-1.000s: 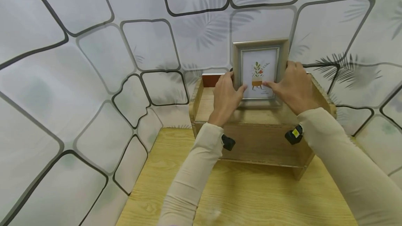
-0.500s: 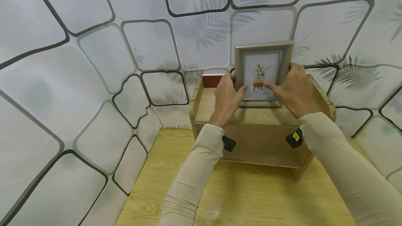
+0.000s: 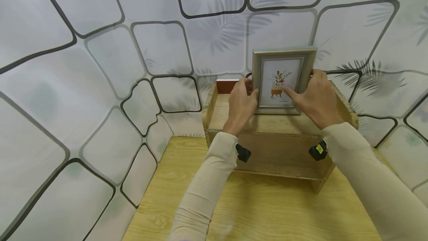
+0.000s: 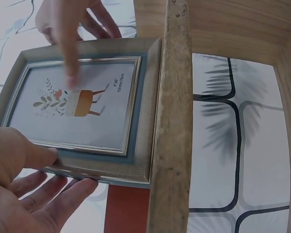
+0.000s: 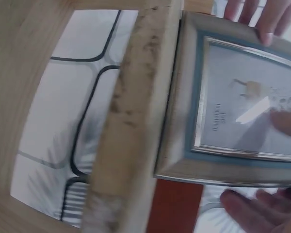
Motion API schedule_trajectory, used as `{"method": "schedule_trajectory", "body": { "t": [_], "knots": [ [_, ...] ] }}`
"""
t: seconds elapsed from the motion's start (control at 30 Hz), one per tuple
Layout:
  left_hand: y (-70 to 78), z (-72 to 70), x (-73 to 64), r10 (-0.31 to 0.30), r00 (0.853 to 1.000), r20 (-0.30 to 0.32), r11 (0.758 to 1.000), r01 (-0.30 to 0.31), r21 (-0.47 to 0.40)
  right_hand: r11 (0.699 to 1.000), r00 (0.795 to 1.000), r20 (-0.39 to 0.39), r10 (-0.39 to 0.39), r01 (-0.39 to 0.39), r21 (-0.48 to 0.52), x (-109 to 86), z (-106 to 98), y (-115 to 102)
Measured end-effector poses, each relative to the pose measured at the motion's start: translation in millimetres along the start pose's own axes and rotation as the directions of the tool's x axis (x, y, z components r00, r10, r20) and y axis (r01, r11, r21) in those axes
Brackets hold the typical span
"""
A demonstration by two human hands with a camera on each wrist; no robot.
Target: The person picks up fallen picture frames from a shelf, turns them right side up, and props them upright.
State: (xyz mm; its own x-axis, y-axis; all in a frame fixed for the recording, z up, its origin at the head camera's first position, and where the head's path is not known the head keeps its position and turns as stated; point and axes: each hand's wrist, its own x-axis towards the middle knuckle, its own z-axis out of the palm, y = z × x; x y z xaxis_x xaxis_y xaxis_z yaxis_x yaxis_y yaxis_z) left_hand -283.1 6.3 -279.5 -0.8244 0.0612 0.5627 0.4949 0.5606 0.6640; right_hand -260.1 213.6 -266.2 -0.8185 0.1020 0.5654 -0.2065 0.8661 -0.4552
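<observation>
A silver-gold picture frame (image 3: 284, 81) with a potted-plant print stands nearly upright on the top board of a small wooden shelf (image 3: 264, 124). Its lower edge meets the board in both wrist views. My left hand (image 3: 241, 103) grips the left side, thumb at the front edge and fingers along the side, also visible in the left wrist view (image 4: 34, 189). At the right side is my right hand (image 3: 315, 97), its fingers by the outer edge and its thumb over the print. That thumb is blurred in the left wrist view, so contact with the glass cannot be told.
A red piece with a white top edge (image 3: 226, 86) shows behind the frame on the shelf. The shelf has raised side panels and a lower level. It stands on a wood-grain tabletop (image 3: 260, 211) against patterned wall covering (image 3: 217, 36).
The picture frame has shifted a little to the right and down in the head view, its top tilting slightly. My right hand has moved slightly right with it; the left has barely moved.
</observation>
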Motion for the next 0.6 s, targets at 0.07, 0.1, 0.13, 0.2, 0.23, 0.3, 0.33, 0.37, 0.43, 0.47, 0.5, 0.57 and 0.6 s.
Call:
{"method": "schedule_trajectory", "body": {
  "t": [0.07,0.1,0.13,0.2,0.23,0.3,0.33,0.37,0.43,0.47,0.5,0.57,0.6],
  "knots": [
    [-0.3,-1.4,0.4,0.006,1.000,0.006,1.000,-0.006,-0.001,1.000,1.000,-0.020,0.008,-0.008,-0.015,0.3,-5,-4],
    [-0.1,-2.0,0.5,0.009,1.000,0.009,1.000,-0.009,0.004,1.000,0.999,-0.049,0.001,-0.002,-0.019,0.8,-8,-7],
    [0.3,-2.3,0.5,0.009,1.000,0.010,1.000,-0.009,0.008,1.000,0.996,-0.093,-0.015,0.013,-0.016,1.9,-10,-9],
    [0.4,-2.6,0.7,0.009,1.000,0.012,1.000,-0.009,0.018,0.997,0.975,-0.207,-0.075,0.076,-0.007,4.8,-14,-15],
    [0.5,-2.8,0.7,0.008,1.000,0.013,1.000,-0.008,0.018,0.993,0.958,-0.262,-0.119,0.119,-0.013,7.1,-15,-18],
    [0.2,-3.1,0.7,0.004,1.000,0.017,1.000,-0.005,0.016,0.977,0.919,-0.338,-0.205,0.210,-0.020,11.6,-16,-25],
    [0.0,-3.3,0.7,0.003,1.000,0.020,1.000,-0.003,0.014,0.967,0.901,-0.357,-0.246,0.253,-0.028,14.0,-15,-29],
    [-0.2,-3.5,0.7,0.002,1.000,0.022,1.000,-0.002,0.008,0.957,0.888,-0.361,-0.284,0.288,-0.042,15.9,-15,-34],
    [-0.8,-3.6,0.5,-0.003,1.000,0.031,1.000,0.004,-0.005,0.936,0.870,-0.350,-0.346,0.343,-0.074,19.7,-12,-44],
    [-1.1,-3.5,0.5,-0.006,0.999,0.036,1.000,0.006,-0.012,0.928,0.866,-0.335,-0.371,0.363,-0.090,21.4,-11,-49],
    [-1.2,-3.5,0.4,-0.008,0.999,0.039,1.000,0.009,-0.019,0.919,0.863,-0.315,-0.394,0.380,-0.106,22.9,-9,-54],
    [-1.1,-3.4,0.2,-0.013,0.999,0.045,0.999,0.014,-0.033,0.905,0.867,-0.261,-0.424,0.400,-0.143,25.8,-5,-62],
    [-0.8,-3.5,0.0,-0.013,0.999,0.050,0.999,0.015,-0.039,0.902,0.871,-0.237,-0.430,0.403,-0.158,27.1,-4,-66]
  ]
}}
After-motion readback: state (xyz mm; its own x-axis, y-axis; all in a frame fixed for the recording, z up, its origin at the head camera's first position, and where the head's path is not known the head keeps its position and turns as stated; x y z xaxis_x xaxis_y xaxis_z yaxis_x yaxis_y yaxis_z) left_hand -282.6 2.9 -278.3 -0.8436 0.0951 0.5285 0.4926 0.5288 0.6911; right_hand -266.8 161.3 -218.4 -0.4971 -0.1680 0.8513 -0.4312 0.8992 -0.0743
